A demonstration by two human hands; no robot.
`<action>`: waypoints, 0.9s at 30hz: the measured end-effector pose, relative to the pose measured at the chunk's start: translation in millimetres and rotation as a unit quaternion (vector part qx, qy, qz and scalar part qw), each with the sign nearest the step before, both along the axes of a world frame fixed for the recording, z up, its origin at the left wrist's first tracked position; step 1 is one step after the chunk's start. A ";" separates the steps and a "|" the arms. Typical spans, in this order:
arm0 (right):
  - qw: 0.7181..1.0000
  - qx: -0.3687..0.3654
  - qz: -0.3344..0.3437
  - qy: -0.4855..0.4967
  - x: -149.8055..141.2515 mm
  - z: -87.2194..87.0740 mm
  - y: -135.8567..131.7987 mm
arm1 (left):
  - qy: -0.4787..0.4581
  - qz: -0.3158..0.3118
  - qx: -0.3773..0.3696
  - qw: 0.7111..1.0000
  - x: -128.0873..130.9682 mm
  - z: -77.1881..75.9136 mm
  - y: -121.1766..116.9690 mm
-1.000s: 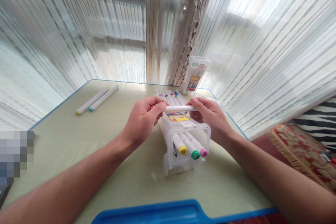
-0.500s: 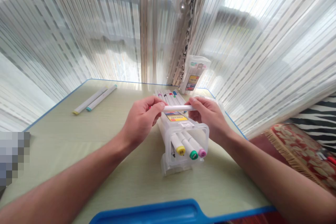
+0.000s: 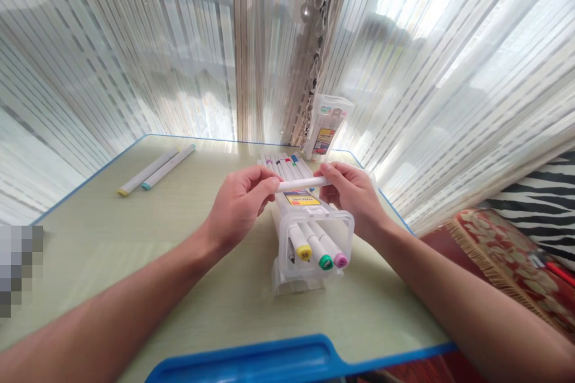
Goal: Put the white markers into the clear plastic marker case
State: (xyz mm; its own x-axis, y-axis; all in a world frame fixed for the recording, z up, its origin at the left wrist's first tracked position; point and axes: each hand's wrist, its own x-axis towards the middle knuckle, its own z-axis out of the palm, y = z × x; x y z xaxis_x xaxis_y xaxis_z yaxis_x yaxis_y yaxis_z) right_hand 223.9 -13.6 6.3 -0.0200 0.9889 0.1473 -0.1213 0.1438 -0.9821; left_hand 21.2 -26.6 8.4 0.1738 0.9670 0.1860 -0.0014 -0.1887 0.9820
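Holding a white marker [image 3: 300, 185] nearly level between them, the left hand [image 3: 245, 198] and the right hand [image 3: 348, 191] are each pinching one end with thumb and fingertips. Both hands are closing narrowly on the barrel, leaving its middle bare. The left fingers are covering one end, so whether a cap is sitting there cannot be told.

The marker is hanging above a clear case [image 3: 330, 215], which is lying on the table [image 3: 179, 251] with its open mouth facing the person. Inside, markers with yellow [image 3: 303, 252], green [image 3: 326, 262] and pink [image 3: 340, 259] ends are showing at that mouth. A row of markers [image 3: 287, 163] is lying just beyond the hands, and an upright case [image 3: 324, 134] is standing behind it. Well apart on the left, two loose markers [image 3: 156, 169] are resting near each other.

For good handling, the two pinches should probably be staying in one line with the barrel, since uneven pressure could be tipping or rolling so slim and smooth a thing. A light, steady grip is likely serving better than a hard squeeze, and keeping the wrists clear of the case would be sparing it a knock.
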 end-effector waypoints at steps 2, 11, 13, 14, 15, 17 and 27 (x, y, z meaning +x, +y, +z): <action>1.000 -0.003 0.001 0.003 -0.2 0.3 -1.5 | 0.007 0.006 0.009 1.000 -0.8 -1.0 1.0; 1.000 -0.014 -0.008 0.006 1.4 -0.5 -1.9 | 0.023 0.011 0.034 0.999 -3.4 -2.8 1.9; 1.000 -0.008 -0.011 -0.006 2.0 -1.5 -0.7 | 0.032 0.010 0.030 0.999 -3.6 -3.0 1.2; 1.000 -0.004 -0.012 -0.012 2.2 -2.2 -0.1 | 0.036 0.009 0.030 0.999 -3.7 -3.2 1.0; 1.000 0.001 -0.013 -0.018 2.3 -3.1 0.4 | 0.040 0.010 0.031 0.999 -4.0 -3.5 0.8; 0.999 0.011 -0.014 -0.031 2.4 -4.9 1.0 | 0.047 0.012 0.031 0.998 -4.6 -3.7 0.4; 0.990 0.084 -0.032 -0.104 3.4 1.2 -3.0 | 0.074 0.022 0.053 0.996 -7.0 1.7 0.1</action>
